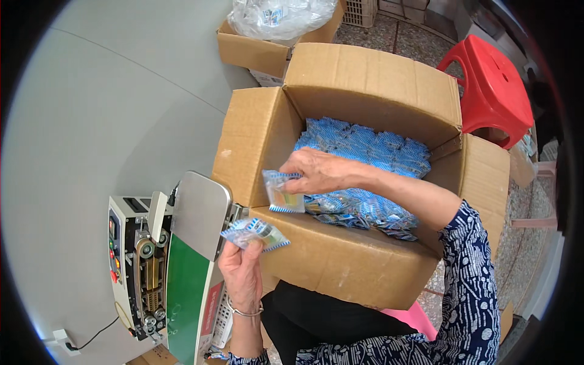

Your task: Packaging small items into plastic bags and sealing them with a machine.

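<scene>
The left hand (pixel 240 267) is drawn into a pinch, thumb against fingers, with the lower part of a small clear packet with blue-striped edges (pixel 271 235) caught between them; the packet tilts up and to the right from the fingertips. A thin bracelet (pixel 246 312) circles the wrist just below. Beyond this hand, and to its right, the right hand (pixel 307 172) reaches in from the right with fingers curled, gripping the upper right part of a second striped packet (pixel 286 198); some of its fingertips are hidden. That packet hangs below and left of the right hand, near the first but apart from it, over the corner of an open cardboard box (pixel 347 261). Under and beyond the right hand, inside the box, lies a thick heap of similar blue-striped packets (pixel 365 149). Just left of the left hand are a green belt (pixel 185 274) and, above it, a rounded metal plate (pixel 198 213); farther left stands a machine with rollers (pixel 146 261). Well beyond the right hand, to its right, is a red stool (pixel 499 91); past the box's far left corner, another carton (pixel 252 52) holds clear plastic (pixel 298 24).
</scene>
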`<state>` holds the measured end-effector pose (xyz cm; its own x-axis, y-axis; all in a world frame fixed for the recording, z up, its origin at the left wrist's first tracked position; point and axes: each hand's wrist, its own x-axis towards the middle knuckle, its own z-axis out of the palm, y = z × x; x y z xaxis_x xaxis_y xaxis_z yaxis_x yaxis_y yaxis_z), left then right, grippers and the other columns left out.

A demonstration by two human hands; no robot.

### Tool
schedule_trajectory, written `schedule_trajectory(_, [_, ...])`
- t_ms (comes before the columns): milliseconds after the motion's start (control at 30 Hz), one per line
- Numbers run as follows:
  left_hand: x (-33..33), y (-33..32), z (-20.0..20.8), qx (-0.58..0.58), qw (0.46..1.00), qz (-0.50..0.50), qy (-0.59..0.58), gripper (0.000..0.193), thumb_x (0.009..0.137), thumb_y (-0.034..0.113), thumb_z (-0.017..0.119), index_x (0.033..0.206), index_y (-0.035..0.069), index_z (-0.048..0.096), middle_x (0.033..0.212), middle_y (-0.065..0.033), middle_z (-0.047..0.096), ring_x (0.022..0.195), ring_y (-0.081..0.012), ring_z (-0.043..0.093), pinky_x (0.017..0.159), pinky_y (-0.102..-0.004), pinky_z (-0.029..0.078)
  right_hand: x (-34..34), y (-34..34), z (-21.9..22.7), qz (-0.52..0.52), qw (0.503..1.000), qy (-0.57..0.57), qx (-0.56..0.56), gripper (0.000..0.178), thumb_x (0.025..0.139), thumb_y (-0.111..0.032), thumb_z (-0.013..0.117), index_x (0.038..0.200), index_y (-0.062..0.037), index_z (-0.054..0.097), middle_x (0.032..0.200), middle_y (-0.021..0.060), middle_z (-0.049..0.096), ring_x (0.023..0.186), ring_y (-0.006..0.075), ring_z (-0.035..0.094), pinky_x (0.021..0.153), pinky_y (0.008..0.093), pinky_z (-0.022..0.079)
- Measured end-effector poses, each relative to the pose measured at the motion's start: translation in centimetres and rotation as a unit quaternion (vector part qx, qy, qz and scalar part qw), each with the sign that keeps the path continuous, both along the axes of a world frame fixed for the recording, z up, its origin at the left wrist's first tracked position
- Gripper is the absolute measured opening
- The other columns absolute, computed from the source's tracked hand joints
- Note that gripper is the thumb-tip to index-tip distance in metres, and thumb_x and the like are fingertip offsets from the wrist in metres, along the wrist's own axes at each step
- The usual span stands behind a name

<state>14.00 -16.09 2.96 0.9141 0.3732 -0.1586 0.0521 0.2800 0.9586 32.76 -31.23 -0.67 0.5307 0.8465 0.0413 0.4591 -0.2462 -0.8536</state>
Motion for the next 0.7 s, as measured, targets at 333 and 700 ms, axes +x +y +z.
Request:
schedule_trajectory(333, [0.0,0.0,0.2,0.003,0.998,0.054,-0.019,0.044,0.083,-0.001,0.061,0.123,-0.001,0.042,0.113,-0.0088,0.056,0.103,-0.0166,0.054,0.09,-0.0304,0.045,-0.1,-1.5,1.5,0.054,0.963,0.248,0.095,0.035,0.085,-0.031,0.061,0.094,0.0028,0.059,0.074,0.0093,0.062,0.066,0.0156,0.06,0.058,0.0302,0.048])
schedule_trajectory(700, [-5.3,1.0,-2.6,-0.089,0.993,0.06,0.049,0.035,0.08,0.0,0.064,0.113,0.001,0.053,0.109,-0.0095,0.06,0.1,-0.0204,0.059,0.091,-0.0366,0.047,-5.1,-3.3,-13.1,0.048,0.963,-0.174,-0.198,0.031,0.073,-0.029,0.062,0.083,0.0,0.063,0.099,0.0191,0.054,0.099,0.034,0.048,0.077,0.0444,0.042])
